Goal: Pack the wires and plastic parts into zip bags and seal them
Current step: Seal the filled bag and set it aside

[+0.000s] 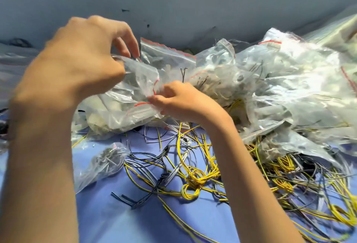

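Observation:
My left hand [83, 53] is raised and pinches the upper edge of a clear zip bag [141, 80] with a red seal line. My right hand [179, 100] pinches the same bag's lower right edge near the red strip. The bag hangs crumpled between them; I cannot make out what it holds. Loose yellow wires [197, 177] and black and grey wires [154, 159] lie tangled on the blue cloth [119, 213] below my arms.
A large heap of clear zip bags [280, 88] with wires and pale plastic parts fills the right and back. A small bag of dark parts [104, 163] lies by my left forearm. A grey wall [173, 1] stands behind.

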Tool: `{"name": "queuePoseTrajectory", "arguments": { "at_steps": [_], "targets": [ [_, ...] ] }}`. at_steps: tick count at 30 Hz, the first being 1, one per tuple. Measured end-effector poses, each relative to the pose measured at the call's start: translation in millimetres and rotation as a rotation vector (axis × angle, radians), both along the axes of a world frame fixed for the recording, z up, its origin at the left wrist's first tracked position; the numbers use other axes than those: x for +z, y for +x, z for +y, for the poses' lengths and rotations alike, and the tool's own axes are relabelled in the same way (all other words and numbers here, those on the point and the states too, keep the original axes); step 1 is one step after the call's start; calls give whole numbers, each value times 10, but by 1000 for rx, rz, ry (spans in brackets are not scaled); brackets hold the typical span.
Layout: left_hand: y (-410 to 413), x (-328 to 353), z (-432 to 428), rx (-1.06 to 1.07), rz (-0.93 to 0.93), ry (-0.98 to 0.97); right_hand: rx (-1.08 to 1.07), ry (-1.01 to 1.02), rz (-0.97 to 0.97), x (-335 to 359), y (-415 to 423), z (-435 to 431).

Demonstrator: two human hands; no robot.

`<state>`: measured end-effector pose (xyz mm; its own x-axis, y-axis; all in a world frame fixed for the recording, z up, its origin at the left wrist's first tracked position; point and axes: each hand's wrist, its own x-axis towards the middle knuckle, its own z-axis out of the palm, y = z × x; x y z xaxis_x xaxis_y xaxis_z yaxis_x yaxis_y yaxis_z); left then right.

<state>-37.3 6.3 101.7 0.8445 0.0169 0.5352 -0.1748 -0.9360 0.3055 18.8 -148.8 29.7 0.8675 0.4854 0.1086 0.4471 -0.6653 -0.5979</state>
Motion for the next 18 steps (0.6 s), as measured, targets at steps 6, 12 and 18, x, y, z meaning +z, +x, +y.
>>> {"name": "queuePoseTrajectory", "arguments": {
  "at_steps": [6, 12, 18],
  "targets": [
    [70, -101, 34, -55, 238, 73, -24, -146, -166, -116, -164, 95],
    [139, -144, 96, -37, 211, 65, -21, -188, -185, -82, -207, -274],
    [97, -152, 36, -137, 312, 82, -5, -88, -307, -59, -357, -672]
  ]
}}
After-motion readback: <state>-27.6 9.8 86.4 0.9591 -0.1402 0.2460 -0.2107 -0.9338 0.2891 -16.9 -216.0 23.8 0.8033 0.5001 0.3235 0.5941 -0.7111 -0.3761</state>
